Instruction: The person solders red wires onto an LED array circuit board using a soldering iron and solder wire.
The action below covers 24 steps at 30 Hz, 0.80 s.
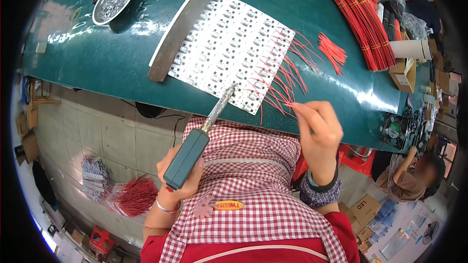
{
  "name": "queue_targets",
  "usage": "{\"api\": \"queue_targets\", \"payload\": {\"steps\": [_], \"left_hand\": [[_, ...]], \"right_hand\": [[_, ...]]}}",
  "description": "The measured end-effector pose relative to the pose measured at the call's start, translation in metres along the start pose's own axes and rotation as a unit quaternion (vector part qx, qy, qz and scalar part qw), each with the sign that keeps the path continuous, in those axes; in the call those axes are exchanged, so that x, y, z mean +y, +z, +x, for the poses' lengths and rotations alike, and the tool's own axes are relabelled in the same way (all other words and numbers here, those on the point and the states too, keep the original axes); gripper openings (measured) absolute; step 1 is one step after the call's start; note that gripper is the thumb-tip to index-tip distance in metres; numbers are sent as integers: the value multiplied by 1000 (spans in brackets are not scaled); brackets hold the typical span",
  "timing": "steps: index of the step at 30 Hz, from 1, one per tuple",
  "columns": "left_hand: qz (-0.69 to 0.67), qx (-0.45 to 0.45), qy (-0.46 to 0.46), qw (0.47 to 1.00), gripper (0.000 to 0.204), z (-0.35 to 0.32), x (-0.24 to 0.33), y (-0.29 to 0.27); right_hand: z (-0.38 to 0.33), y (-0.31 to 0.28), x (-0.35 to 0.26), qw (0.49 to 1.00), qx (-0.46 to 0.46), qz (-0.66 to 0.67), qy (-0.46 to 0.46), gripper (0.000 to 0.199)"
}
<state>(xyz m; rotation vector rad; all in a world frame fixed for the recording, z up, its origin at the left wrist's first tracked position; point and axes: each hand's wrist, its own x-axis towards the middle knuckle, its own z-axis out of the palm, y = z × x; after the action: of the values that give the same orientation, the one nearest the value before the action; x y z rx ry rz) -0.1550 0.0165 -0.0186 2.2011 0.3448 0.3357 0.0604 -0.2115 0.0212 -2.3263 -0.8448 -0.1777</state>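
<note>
Head view: left hand wrapped around soldering iron, long axis slanting up-right, tip touching white LED panel on green tabletop. Right hand nearer, pinching thin red wire just right of tip.

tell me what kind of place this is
Likely a small electronics assembly workshop: a soldering iron in the left hand, a white panel of circuit boards with red wires, and bundled red wires on the bench.

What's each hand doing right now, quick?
Left hand: closed around the green-handled soldering iron.
Right hand: fingers pinched on a thin red wire at the white LED board's edge.
</note>
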Motion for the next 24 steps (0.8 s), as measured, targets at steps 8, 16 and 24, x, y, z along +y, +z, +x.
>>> {"api": "queue_targets", "payload": {"steps": [8,16,24], "left_hand": [[5,-2,40,999,28,8,6,0],[-7,-4,26,1000,26,6,9,-1],[-29,-26,3,999,22,11,10,-1]], "right_hand": [[-4,53,-23,995,4,81,-60,27],[-6,82,-14,996,15,69,-51,24],[-4,82,-15,996,5,65,-53,23]]}}
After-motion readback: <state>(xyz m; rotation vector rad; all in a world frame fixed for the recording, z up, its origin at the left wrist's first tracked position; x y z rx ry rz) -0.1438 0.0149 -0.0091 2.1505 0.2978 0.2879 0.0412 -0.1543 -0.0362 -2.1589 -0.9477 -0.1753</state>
